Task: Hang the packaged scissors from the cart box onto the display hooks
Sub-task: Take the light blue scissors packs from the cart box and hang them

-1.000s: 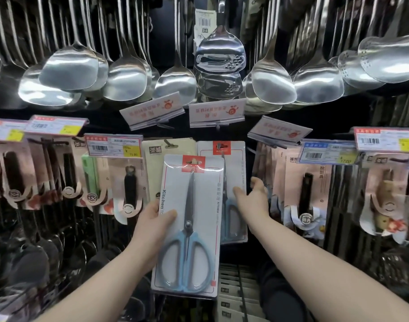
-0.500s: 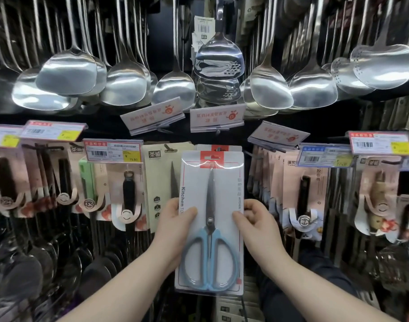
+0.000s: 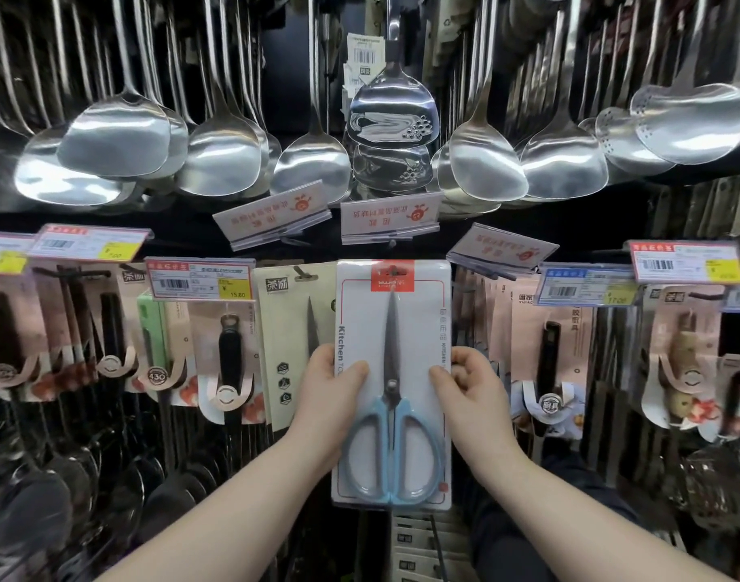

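Scissors package (image 3: 406, 342), white card:
- left edge, vertical print: "Kitchen TO…", the rest hidden under the thumb of the left hand (image 3: 326, 396)
- right edge, small vertical print: "KITCHEN" below Chinese characters
- red header label (image 3: 392, 279): too blurred to read

Price tag (image 3: 200, 283), barcode strip: "15.80" on its yellow patch.
Blue price tag (image 3: 586, 287): barcode; the figure looks like "17.00" but is blurred.
Round badge (image 3: 157, 376) on a hanging card: "430".
Round label (image 3: 551, 403), on a card right of the package: "厨具".
Beige card (image 3: 284, 329): boxed two-character logo at top left, not legible.
Tilted sign (image 3: 387, 214): red Chinese print, upside down, not legible.
Barcode sticker (image 3: 363, 52) beside the slotted spatula (image 3: 391, 115) handle: digits unreadable.
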Demonstrator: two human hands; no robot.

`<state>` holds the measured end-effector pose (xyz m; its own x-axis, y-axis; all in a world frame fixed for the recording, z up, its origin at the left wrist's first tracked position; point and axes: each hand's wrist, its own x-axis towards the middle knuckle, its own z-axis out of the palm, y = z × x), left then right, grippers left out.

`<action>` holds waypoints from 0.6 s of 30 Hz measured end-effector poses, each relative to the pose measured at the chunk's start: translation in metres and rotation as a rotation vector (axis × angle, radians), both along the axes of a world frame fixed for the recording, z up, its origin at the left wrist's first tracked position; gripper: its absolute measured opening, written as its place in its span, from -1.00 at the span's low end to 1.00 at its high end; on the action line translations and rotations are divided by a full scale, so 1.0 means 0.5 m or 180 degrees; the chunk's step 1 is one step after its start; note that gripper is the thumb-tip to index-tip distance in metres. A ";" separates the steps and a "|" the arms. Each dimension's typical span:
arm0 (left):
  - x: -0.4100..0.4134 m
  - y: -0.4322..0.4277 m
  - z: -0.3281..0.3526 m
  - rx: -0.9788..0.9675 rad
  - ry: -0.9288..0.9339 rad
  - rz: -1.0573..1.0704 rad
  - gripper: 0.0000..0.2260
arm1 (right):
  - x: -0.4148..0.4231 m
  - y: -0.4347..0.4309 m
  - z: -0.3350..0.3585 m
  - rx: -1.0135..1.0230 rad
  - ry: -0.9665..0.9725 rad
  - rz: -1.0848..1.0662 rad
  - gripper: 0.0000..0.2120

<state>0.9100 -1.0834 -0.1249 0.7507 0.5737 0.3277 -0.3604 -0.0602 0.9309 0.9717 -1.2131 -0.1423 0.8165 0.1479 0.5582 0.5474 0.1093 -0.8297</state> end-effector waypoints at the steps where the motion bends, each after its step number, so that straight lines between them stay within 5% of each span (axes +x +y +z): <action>1: 0.008 0.004 0.002 0.0119 0.0090 0.0077 -0.80 | 0.006 0.002 0.002 -0.0039 -0.0008 -0.0022 -0.79; 5: 0.028 0.021 0.003 0.0665 0.0467 0.0330 -0.89 | 0.027 0.007 -0.006 -0.0213 -0.0052 -0.0209 -0.80; 11: 0.043 0.022 0.004 0.1681 0.0470 0.0688 -0.33 | 0.057 0.016 -0.003 -0.0257 0.0096 -0.0241 -0.78; 18: 0.050 0.017 -0.013 0.4994 0.1436 0.1250 -0.27 | 0.111 0.032 -0.002 -0.0497 0.0168 -0.0378 -0.88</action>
<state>0.9350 -1.0751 -0.1313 0.8383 0.0857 0.5385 0.1616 -0.9822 -0.0952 1.0271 -1.1971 -0.1432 0.8609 0.1301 0.4919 0.5040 -0.0857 -0.8594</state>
